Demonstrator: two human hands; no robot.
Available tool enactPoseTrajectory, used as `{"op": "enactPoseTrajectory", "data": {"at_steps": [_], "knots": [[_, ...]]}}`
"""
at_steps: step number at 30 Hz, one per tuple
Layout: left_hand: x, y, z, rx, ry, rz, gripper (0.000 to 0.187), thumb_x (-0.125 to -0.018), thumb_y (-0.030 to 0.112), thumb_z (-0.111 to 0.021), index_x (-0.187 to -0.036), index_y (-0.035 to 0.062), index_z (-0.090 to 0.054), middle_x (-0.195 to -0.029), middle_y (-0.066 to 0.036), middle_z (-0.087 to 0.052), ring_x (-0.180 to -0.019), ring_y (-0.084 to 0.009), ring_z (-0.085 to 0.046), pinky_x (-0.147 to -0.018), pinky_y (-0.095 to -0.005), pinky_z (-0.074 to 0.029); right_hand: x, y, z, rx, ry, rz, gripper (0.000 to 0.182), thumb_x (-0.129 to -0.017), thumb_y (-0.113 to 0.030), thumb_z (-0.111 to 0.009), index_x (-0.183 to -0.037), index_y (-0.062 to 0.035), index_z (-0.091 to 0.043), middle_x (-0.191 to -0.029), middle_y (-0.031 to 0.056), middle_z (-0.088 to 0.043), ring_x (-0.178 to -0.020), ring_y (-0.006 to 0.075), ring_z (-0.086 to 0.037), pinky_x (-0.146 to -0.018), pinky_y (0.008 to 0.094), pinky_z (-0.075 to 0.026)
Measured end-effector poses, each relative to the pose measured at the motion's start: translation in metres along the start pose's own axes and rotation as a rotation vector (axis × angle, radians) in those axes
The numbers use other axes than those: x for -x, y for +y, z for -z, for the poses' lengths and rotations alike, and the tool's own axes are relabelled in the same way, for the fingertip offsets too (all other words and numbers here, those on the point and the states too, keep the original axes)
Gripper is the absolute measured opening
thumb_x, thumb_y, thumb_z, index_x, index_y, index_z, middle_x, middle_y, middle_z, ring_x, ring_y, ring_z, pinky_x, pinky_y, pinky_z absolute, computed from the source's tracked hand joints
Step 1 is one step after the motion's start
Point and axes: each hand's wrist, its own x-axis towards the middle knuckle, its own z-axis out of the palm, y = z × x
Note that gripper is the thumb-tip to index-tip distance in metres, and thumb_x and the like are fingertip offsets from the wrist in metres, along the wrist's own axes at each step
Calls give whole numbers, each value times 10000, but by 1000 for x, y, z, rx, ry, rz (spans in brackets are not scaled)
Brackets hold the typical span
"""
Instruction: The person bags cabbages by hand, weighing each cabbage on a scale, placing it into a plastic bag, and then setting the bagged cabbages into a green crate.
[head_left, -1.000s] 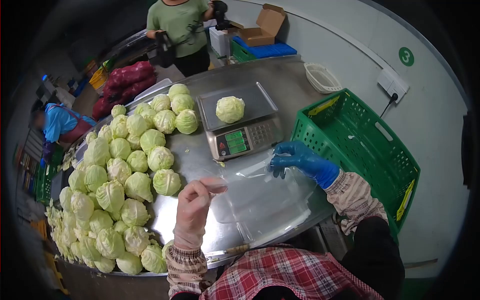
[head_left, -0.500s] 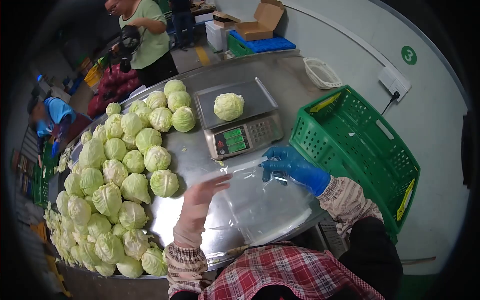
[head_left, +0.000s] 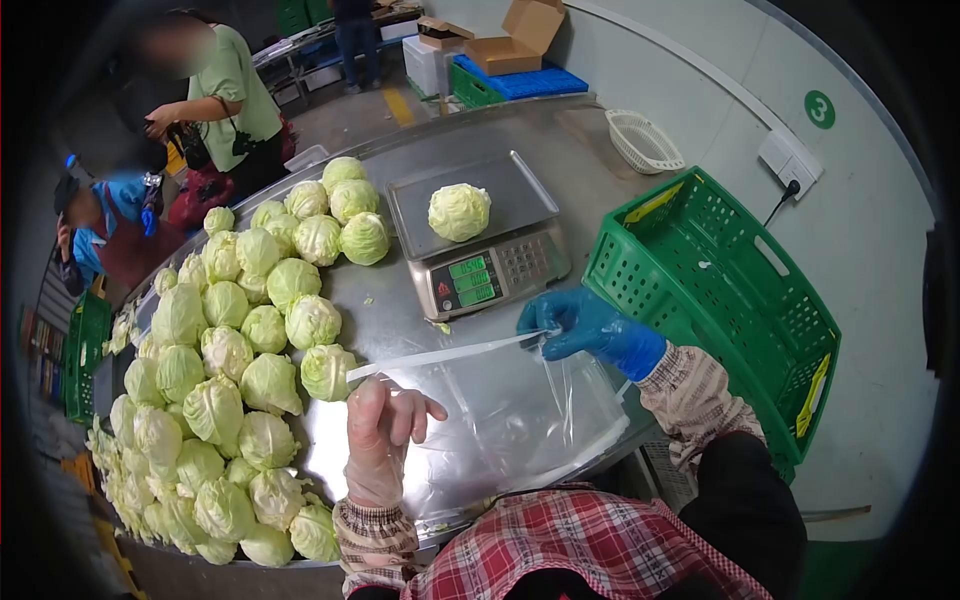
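Observation:
My right hand (head_left: 590, 330), in a blue glove, pinches the right end of the mouth of a clear plastic bag (head_left: 500, 410). The bag's pale top strip runs straight across to my left hand (head_left: 385, 430), which wears a thin see-through glove. Its fingers are curled at the strip's left end; the exact grip there is partly hidden. Beyond the bag, a single cabbage (head_left: 459, 212) rests on the pan of a digital scale (head_left: 490, 275) with lit green displays. A large heap of cabbages (head_left: 240, 380) lies to the left of my left hand.
A green plastic crate (head_left: 720, 320) stands at the right, beside my right arm. A white basket (head_left: 643, 142) sits at the back of the metal table (head_left: 390, 315). Past the table are a person in a green shirt (head_left: 240, 95), another in blue (head_left: 120, 220), and an opened cardboard box (head_left: 515, 40).
My left hand has moved left and down, its fingers now more curled. The bag's top strip has straightened out between my hands. The person in green has shifted left and turned.

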Motion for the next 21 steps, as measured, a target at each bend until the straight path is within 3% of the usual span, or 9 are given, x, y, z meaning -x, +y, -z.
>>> {"op": "enactPoseTrajectory", "data": {"at_steps": [3,5,8,9,11,13,14,16,21], "knots": [[-8,-4,5,-297,-10,97,422,-906,345,-489,-607,47,-491,-460,-31,-393,-447,-144,-435,-656,-371,-496,-7,-4,-6,-167,65,239,212,-716,-74,-730,-782,-74,-528,-840,112,-599,-761,180,-610,-683,290,-522],[-12,-6,7,-278,-216,88,426,-911,357,-492,-648,26,-547,-546,-55,-485,-533,-163,-500,-708,-382,-485,-10,-8,-13,-589,-198,315,190,-733,-89,-692,-811,-88,-518,-803,112,-575,-688,188,-590,-623,265,-504],[-7,1,-6,210,112,-56,441,-933,423,-430,-689,66,-515,-654,-61,-515,-722,-186,-531,-796,-403,-435,0,7,-15,-173,-83,-139,220,-767,-136,-664,-942,-46,-564,-734,38,-548,-633,99,-542,-553,195,-429],[-15,5,-12,230,28,-157,437,-941,427,-413,-682,80,-474,-566,-50,-462,-575,-183,-481,-660,-367,-440,0,3,-18,-7,-216,-275,272,-747,-131,-684,-960,-8,-568,-720,10,-542,-653,66,-531,-580,192,-433],[-21,2,0,428,-139,-4,470,-939,442,-413,-642,79,-442,-481,-36,-395,-446,-172,-389,-525,-333,-395,-3,15,-11,-12,-434,-266,270,-712,-91,-691,-940,-7,-574,-735,35,-559,-673,100,-557,-621,221,-460],[-38,-1,8,496,-169,-17,364,-921,310,-485,-664,53,-496,-432,-16,-341,-391,-140,-340,-458,-303,-352,-15,25,8,-287,-113,-29,261,-691,-60,-685,-916,-12,-563,-737,65,-571,-684,141,-578,-655,257,-483],[-48,-4,20,245,-203,71,261,-888,217,-507,-702,36,-535,-454,-18,-365,-409,-130,-356,-470,-290,-360,-23,16,17,-511,13,159,242,-669,-30,-666,-881,-27,-550,-746,88,-575,-682,169,-587,-665,274,-493],[-76,-19,33,-59,-211,261,117,-764,-10,-543,-847,-9,-626,-544,-29,-458,-464,-118,-413,-498,-254,-375,-44,-3,42,-395,159,225,198,-703,-26,-655,-860,-42,-536,-736,67,-566,-647,136,-570,-642,258,-487],[-214,-41,39,-568,367,-1,200,-808,136,-608,-946,4,-666,-705,-48,-615,-608,-176,-560,-621,-295,-453,-140,12,82,-215,386,279,122,-753,-42,-655,-838,-41,-568,-731,42,-576,-632,126,-568,-597,245,-474]]}}
